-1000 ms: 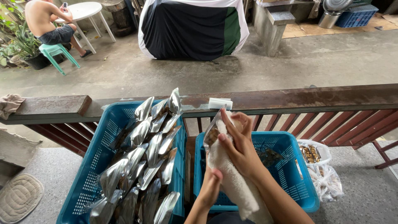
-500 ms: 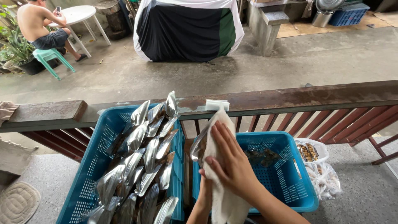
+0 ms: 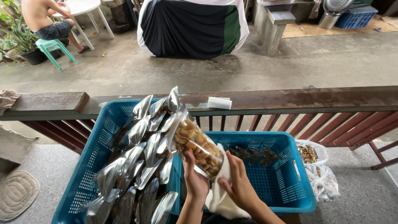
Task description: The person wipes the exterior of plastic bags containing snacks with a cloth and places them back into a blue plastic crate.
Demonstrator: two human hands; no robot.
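My left hand point(image 3: 195, 180) grips the lower end of a clear-fronted snack pouch point(image 3: 195, 145) filled with golden fried pieces, held tilted over the gap between two blue crates. My right hand point(image 3: 239, 182) presses a white cloth point(image 3: 219, 195) against the pouch's lower right side. The left blue crate point(image 3: 85, 180) is packed with several silver foil pouches point(image 3: 139, 161) standing on edge. The right blue crate point(image 3: 286, 182) holds a few dark pouches at its far side.
A brown wooden railing point(image 3: 290, 99) runs across behind the crates, with a small white block point(image 3: 219, 103) lying on it. A clear bag of snacks point(image 3: 317, 166) sits right of the crates. Beyond, a person sits on a green stool point(image 3: 52, 47) beside a covered vehicle point(image 3: 192, 25).
The pouch has been turned from its silver back to its clear front, showing the fried pieces. The cloth has dropped from covering the pouch to its lower end, and both hands sit lower.
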